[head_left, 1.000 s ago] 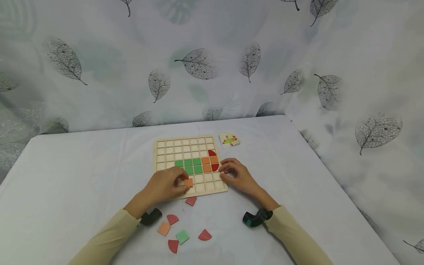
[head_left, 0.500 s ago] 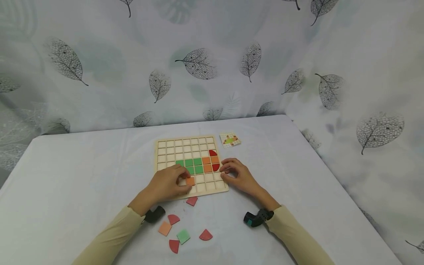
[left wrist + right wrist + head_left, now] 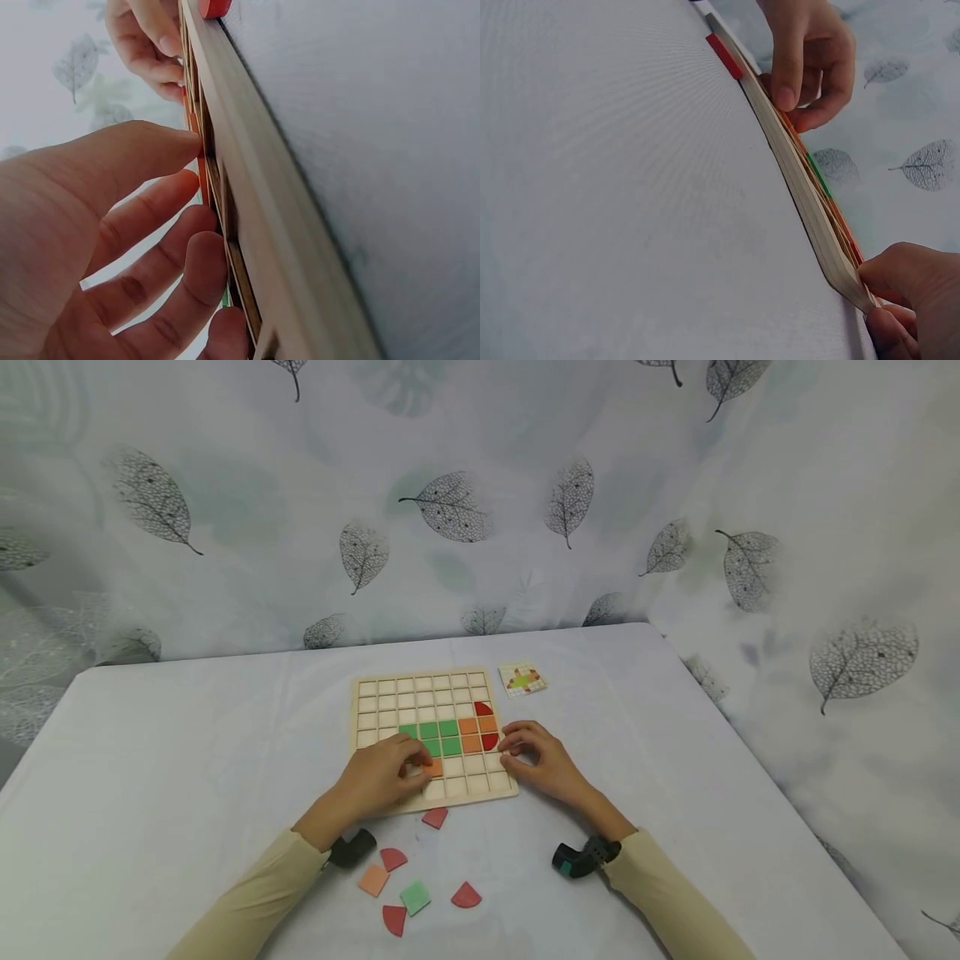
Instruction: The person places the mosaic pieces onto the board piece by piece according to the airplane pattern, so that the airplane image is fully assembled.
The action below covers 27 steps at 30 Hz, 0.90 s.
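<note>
My left hand (image 3: 381, 775) is over the lower left of a wooden grid board (image 3: 468, 789), thumb and index finger pinching an orange square tile (image 3: 435, 767) at a cell just below the green tiles (image 3: 450, 746). In the left wrist view those fingertips (image 3: 191, 142) are right at the board's surface. My right hand (image 3: 542, 758) holds the board's right edge, thumb on top and fingers at the side in the right wrist view. Orange tiles (image 3: 470, 743) and red quarter-circle tiles (image 3: 490, 742) lie in cells near that edge.
A small pattern card (image 3: 522, 679) lies beyond the board's far right corner. Nearer me, loose pieces are scattered on the white tablecloth: a green square (image 3: 415, 897), an orange square (image 3: 373, 880) and several red quarter-circles (image 3: 467, 895). One red piece (image 3: 435, 817) lies against the board's front edge.
My left hand has shifted slightly right and away from me, bringing the orange tile from the lower cells up to the cell under the green ones. The right hand keeps its place on the edge.
</note>
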Available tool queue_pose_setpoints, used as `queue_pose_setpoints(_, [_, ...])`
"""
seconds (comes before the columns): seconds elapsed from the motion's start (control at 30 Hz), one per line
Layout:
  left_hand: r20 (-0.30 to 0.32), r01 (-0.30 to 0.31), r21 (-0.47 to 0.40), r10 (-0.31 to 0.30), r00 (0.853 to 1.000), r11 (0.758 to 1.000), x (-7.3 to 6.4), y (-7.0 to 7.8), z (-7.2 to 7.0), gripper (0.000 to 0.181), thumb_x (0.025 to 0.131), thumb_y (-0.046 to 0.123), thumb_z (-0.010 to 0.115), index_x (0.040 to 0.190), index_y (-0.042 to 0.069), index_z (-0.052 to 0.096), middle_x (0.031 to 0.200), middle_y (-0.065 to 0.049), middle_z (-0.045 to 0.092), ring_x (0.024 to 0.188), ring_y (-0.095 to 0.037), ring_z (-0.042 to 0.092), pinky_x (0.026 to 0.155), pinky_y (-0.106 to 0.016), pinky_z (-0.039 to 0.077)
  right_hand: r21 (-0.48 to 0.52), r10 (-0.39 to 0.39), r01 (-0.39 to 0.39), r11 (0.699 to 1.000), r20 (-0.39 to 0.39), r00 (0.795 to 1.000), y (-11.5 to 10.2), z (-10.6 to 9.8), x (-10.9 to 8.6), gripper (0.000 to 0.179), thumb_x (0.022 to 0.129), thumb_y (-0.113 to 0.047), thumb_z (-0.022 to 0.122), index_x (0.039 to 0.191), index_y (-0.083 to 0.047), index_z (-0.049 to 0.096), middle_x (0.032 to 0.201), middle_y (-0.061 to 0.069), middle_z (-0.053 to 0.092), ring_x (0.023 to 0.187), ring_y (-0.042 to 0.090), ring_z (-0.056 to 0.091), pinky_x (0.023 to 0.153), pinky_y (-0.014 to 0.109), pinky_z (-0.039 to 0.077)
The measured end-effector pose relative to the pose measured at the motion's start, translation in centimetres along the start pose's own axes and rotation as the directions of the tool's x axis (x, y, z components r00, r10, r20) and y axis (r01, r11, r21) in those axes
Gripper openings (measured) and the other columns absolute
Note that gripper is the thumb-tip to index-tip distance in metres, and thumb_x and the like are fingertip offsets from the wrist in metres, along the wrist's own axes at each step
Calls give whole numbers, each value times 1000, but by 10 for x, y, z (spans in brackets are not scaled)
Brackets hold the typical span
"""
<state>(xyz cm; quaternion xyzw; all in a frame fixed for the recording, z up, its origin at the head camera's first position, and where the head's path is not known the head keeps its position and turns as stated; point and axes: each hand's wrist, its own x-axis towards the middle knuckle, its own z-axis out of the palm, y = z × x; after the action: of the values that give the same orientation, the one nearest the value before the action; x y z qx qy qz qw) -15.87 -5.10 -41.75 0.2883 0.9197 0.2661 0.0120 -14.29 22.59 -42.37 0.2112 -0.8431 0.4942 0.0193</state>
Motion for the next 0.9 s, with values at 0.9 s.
queue_pose_setpoints(0.9, [-30,-123,42,124,992,992,-10,7,0,4,85,17,69,88,15,67,83,8,59,65,-2,50,56,-19,42,2,14,-14,1000,3,1000,0,0,-1,16,86,8,67,101,11,64,123,29,54,103,37,59,90,46,49])
